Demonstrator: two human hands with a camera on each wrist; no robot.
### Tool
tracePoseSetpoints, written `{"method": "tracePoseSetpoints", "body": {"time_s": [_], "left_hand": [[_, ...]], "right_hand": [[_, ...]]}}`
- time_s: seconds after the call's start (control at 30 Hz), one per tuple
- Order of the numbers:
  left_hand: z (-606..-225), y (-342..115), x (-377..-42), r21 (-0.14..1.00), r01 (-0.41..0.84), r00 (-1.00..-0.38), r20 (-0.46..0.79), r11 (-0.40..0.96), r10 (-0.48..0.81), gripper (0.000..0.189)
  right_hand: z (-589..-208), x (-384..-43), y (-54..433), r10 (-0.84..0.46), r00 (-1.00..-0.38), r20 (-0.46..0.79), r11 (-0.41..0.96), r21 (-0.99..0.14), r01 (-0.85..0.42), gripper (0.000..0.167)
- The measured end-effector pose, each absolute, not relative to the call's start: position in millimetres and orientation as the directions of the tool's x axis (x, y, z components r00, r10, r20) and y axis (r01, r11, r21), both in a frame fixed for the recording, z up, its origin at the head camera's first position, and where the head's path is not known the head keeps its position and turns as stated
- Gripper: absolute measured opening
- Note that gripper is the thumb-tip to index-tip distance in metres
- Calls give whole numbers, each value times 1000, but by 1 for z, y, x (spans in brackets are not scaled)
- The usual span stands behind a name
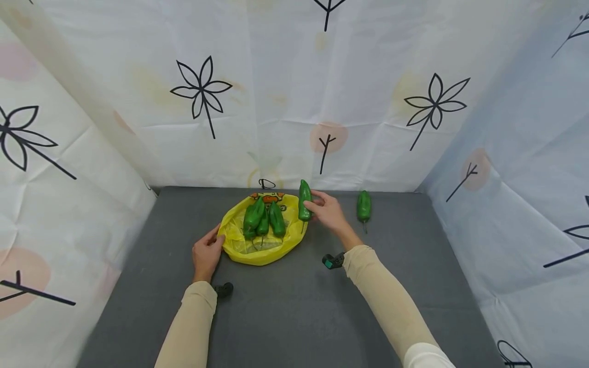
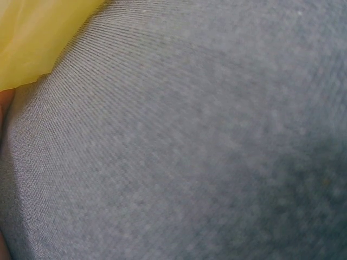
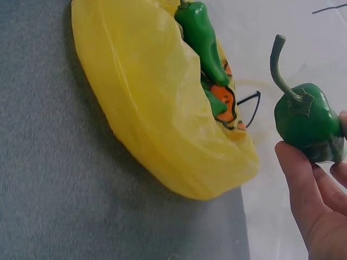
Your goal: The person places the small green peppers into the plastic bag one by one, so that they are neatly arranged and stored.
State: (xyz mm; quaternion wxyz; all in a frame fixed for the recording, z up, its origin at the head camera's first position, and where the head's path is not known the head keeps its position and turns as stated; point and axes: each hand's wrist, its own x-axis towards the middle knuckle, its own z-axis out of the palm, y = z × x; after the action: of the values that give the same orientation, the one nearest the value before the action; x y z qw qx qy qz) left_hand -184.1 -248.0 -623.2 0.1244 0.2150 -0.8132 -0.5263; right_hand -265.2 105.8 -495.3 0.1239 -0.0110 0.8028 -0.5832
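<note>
A yellow plastic bag (image 1: pixel 239 254) lies on the grey table with its mouth spread wide and its rim rolled down. Several green peppers (image 1: pixel 277 220) are heaped inside it. At the bag's left edge my left hand (image 1: pixel 206 254) pinches the rim between thumb and fingers. My right hand (image 1: pixel 329 213) holds another green pepper (image 1: pixel 304 200) over the bag's right edge, stem downward in the head view. From the right wrist, this pepper (image 3: pixel 308 122) shows its curved stem, with fingers round its body. The left wrist view catches only a corner of the bag (image 2: pixel 43 38).
One more green pepper (image 1: pixel 364 206) lies on the table (image 1: pixel 285 317) to the right, near the back edge. White cloth walls (image 1: pixel 276 76) with printed flowers stand behind and along both sides. A dark wrist camera (image 1: pixel 333 261) sticks out from the right wrist.
</note>
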Motion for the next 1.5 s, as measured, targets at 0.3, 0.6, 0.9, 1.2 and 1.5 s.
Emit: {"method": "tracePoseSetpoints", "body": {"time_s": [0.3,0.6,0.9,1.2,1.5], "left_hand": [[-621,-246,-184,910,-211,-878,-16,356,-479,38],[-625,-244,-186,913,-204,-881,-14,353,-473,38],[-622,-246,-184,919,-191,-885,-10,344,-466,37],[-622,-248,-183,919,-160,-888,25,360,-459,35],[-623,-248,-183,921,-170,-886,13,350,-464,36]], "right_hand": [[-497,-270,86,-208,-956,-206,276,-950,144,60],[-500,-271,68,-246,-945,-216,299,-944,138,58],[-505,-273,47,-245,-948,-205,335,-935,115,57],[-512,-275,32,-267,-941,-209,380,-920,97,57],[-520,-281,19,-276,-933,-230,389,-915,110,58]]}}
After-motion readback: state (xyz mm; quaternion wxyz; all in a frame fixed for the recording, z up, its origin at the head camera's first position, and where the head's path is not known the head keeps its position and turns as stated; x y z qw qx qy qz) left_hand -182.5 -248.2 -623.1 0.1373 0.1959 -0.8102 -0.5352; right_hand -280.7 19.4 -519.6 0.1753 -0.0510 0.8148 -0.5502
